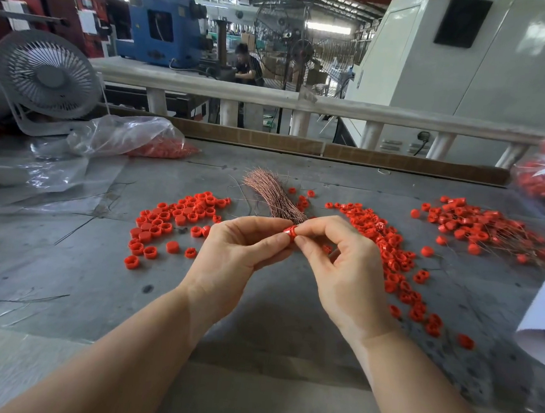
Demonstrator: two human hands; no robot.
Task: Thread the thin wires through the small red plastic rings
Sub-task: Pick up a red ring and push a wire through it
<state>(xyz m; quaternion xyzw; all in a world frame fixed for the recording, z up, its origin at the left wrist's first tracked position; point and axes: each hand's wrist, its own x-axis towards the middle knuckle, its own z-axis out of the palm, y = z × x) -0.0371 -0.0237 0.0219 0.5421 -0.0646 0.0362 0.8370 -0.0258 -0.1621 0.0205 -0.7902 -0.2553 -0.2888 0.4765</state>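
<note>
Above a grey table [65, 255], the left hand [238, 249] and right hand [345, 261] pinch one small red plastic ring [290, 231] between fingertips, each grip closed on it. A bundle of thin coppery wires [272, 193] lies just behind (whether one is held is unclear). Threading seems underway; next needs a wire end aligned. No readable writing.

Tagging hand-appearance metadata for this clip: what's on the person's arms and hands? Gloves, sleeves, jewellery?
Nothing worn that shows. The left hand and right hand are bare, with no gloves, rings or tape. Both forearms are uncovered to the frame's bottom edge: no sleeves, watch or wristband in view.
</note>
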